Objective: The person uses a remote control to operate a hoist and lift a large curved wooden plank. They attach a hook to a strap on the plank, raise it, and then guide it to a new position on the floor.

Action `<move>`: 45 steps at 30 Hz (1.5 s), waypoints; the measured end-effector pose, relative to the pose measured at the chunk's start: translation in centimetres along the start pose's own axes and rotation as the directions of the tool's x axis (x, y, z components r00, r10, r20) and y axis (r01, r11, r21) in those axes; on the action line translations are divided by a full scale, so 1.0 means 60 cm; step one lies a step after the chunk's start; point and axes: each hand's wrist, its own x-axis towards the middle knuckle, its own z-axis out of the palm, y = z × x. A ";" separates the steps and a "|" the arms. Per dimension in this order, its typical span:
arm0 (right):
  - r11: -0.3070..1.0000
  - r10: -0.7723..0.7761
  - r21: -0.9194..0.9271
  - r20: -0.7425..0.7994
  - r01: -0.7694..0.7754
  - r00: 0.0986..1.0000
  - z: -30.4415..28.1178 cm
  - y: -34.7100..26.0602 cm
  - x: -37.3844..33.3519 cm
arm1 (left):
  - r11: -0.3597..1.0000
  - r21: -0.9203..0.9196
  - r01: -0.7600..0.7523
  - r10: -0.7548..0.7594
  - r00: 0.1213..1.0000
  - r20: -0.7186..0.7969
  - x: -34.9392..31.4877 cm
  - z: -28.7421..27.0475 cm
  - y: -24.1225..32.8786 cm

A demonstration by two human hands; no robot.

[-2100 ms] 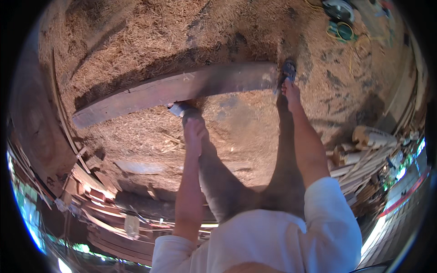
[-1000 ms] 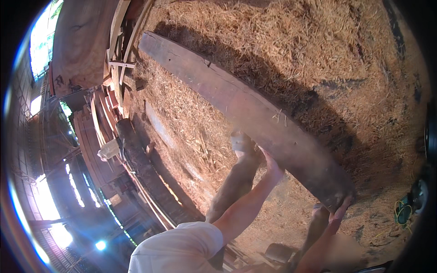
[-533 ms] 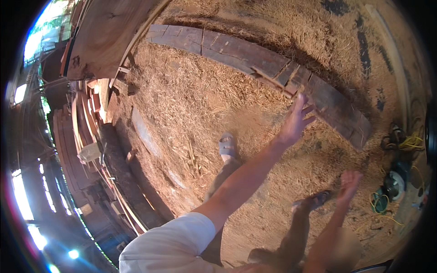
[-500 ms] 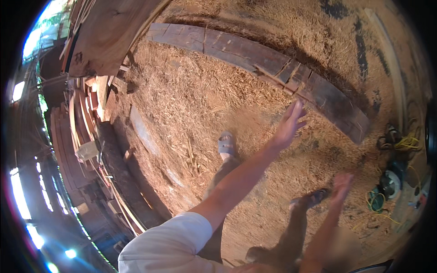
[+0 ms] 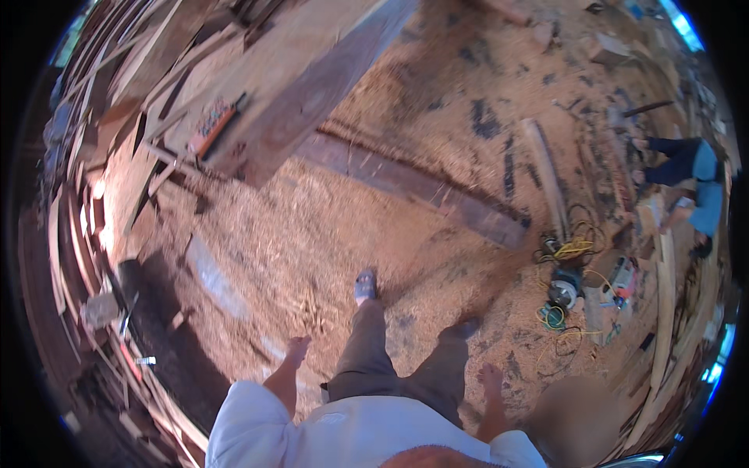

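Note:
My left hand hangs beside my left thigh with its fingers loosely apart and nothing visible in it. On the other side, my right hand is held low, fingers spread, also without anything in it. Both are away from the long dark timber beam, which lies across the sawdust ahead of my feet. The beam's far left end passes behind a wide wooden slab that slants in from the upper left. An orange tool with a dark handle rests on the wood there.
A circular saw with yellow and green cords lies to the right, near a long pale timber. Stacked boards line the left. Another person in a blue shirt is low down at the far right. Sawdust and shavings cover the floor.
Both arms have come back from their forward reach and now hang near my sides. My view has shifted, showing more of the slab, the right side and the other person.

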 end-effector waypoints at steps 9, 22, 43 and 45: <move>0.903 -0.338 -0.182 0.261 0.390 0.904 0.169 -0.318 -0.091 | 0.658 -0.209 -0.724 0.665 0.688 -0.291 -0.102 -0.204 0.461; 0.888 -0.454 -0.039 0.081 0.458 0.887 0.147 -0.555 0.018 | 0.439 0.640 -0.631 0.738 -0.154 -0.657 -0.258 -0.464 0.845; 0.902 -0.429 -0.069 -0.025 0.426 0.903 0.347 -0.513 -0.122 | 0.499 0.683 -0.533 0.867 0.302 -0.397 -0.066 -0.570 0.936; 0.925 -0.352 -0.137 0.039 0.354 0.935 0.359 -0.505 -0.136 | 0.524 0.613 -0.592 0.830 0.194 -0.522 -0.030 -0.603 0.874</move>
